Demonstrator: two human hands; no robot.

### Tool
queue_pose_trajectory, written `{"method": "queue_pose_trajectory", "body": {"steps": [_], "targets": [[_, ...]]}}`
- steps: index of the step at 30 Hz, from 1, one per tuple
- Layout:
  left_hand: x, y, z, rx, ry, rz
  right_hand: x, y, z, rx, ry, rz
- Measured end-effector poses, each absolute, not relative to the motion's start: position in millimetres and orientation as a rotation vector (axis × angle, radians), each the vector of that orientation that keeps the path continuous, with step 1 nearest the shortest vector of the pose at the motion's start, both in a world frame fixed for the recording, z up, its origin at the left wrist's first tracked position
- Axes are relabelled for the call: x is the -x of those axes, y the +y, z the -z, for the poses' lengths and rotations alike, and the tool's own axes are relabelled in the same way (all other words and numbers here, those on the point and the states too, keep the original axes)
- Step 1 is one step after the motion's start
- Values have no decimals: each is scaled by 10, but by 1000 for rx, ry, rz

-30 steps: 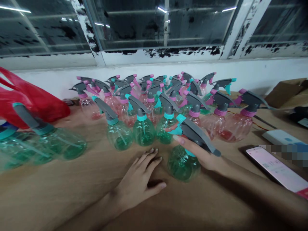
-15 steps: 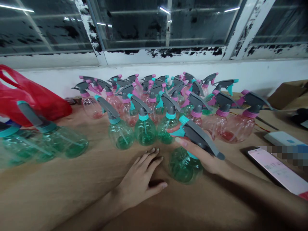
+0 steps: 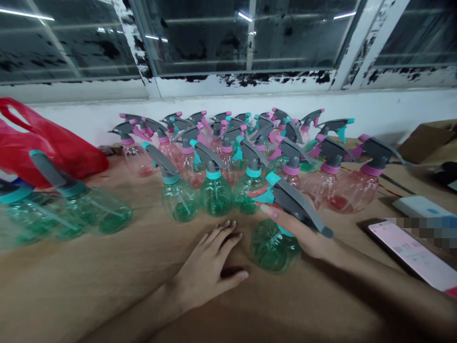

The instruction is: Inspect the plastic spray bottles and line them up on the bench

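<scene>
My right hand [image 3: 296,221] is closed around the neck of a green spray bottle [image 3: 274,250], which has a grey head with a turquoise nozzle and collar. The bottle is near the table's front, and the hand partly hides its collar. Flat on the wooden table [image 3: 143,271], my left hand [image 3: 210,267] rests with its fingers apart and holds nothing. Just beyond its fingertips stand green spray bottles [image 3: 216,195] with turquoise collars. Behind them and to the right are several pink spray bottles [image 3: 353,190] with pink collars.
More green spray bottles [image 3: 103,212] stand at the left, before a red plastic bag [image 3: 53,143]. On the right lie a phone [image 3: 410,252] with a lit screen and a white box-like object [image 3: 421,207]. A cardboard box [image 3: 424,140] is at the back right, under the windows.
</scene>
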State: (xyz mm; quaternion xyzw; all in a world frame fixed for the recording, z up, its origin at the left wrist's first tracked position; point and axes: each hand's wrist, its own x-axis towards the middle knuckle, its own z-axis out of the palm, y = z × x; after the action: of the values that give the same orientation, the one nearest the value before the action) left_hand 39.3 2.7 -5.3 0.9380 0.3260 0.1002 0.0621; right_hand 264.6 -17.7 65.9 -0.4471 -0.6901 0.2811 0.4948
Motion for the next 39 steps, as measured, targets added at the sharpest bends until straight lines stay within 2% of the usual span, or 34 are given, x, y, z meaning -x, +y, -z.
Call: {"method": "queue_pose_trajectory", "body": {"steps": [39], "targets": [[-386,36,45,-2833,965,-307,-2631,-171,-658,1084,-1660,-666]]}}
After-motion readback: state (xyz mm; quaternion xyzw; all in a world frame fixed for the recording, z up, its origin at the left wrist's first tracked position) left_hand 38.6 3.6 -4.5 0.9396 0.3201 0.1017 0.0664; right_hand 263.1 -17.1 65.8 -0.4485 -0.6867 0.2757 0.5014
